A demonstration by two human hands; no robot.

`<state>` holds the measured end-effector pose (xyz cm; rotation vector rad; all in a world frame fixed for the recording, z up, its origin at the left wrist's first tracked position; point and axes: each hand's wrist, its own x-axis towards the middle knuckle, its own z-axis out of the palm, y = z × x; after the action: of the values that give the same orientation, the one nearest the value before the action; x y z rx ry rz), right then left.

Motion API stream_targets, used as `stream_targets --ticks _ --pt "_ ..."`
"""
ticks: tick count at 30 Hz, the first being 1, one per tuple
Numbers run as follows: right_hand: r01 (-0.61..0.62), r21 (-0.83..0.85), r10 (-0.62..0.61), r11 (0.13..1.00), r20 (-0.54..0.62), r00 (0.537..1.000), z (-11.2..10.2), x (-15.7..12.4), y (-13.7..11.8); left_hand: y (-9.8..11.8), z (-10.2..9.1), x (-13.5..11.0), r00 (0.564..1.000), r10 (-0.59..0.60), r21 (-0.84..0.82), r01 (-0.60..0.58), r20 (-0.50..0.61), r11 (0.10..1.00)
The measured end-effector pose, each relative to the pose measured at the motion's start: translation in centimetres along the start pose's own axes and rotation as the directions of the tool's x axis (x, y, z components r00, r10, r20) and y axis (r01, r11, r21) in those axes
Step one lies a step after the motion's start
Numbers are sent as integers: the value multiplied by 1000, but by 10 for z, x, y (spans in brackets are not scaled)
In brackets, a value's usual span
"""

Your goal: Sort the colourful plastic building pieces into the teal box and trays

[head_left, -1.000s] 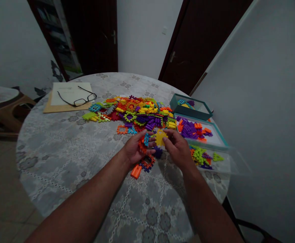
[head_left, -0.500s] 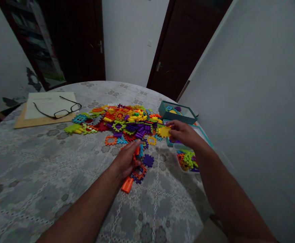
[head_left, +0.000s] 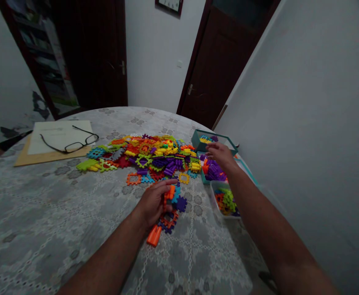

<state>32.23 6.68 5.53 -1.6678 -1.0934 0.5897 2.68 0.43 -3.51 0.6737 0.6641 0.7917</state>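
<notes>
My left hand (head_left: 154, 201) is closed around a small assembly of interlocking plastic pieces, low over the table's middle. An orange connector (head_left: 170, 192) shows between its fingers, with a blue piece beside it. A dark purple toothed square (head_left: 181, 204), an orange toothed frame (head_left: 169, 219) and an orange double-tube piece (head_left: 154, 236) lie along the hand; which are joined is hard to tell. My right hand (head_left: 221, 155) hovers over the teal boxes, fingers stretched and apart, with nothing visible in them. Beneath it, purple and orange pieces (head_left: 214, 171) fill one teal box.
A large heap of colourful toothed pieces (head_left: 148, 149) spreads across the table. At right stand a far teal box (head_left: 225, 141) with a few pieces and a clear tub (head_left: 218, 211) of mixed pieces. Eyeglasses (head_left: 74, 146) lie on paper (head_left: 53, 131) at left.
My right hand has let go of the yellow toothed piece and moved slightly away over the boxes. My left hand keeps its hold. The view has tilted up a little.
</notes>
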Motion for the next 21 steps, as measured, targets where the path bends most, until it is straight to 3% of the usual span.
stream_targets --ticks 3,6,8,10,13,16,21 --pt "84 -54 -67 995 257 964 12 -57 -2 -1 2 -1 1000 14 54 -15 26 998" --pt "251 -73 -179 965 513 839 27 -121 -5 -4 3 0 999 36 96 -40 41 995" --pt "380 -52 -282 923 580 765 37 -154 -6 -6 3 1 998 53 105 -57 46 993" --pt "473 -28 -375 881 568 733 47 -175 -4 -8 2 2 996 85 116 -88 29 989" --pt "489 -1 -430 872 476 767 57 -185 8 -9 1 2 995 105 172 -103 -1 980" --pt "423 19 -393 906 407 824 62 -182 23 -7 4 0 997 81 238 -75 -15 968" --pt "292 57 -287 955 438 852 61 -182 36 -1 11 -8 999 38 313 -30 -22 949"
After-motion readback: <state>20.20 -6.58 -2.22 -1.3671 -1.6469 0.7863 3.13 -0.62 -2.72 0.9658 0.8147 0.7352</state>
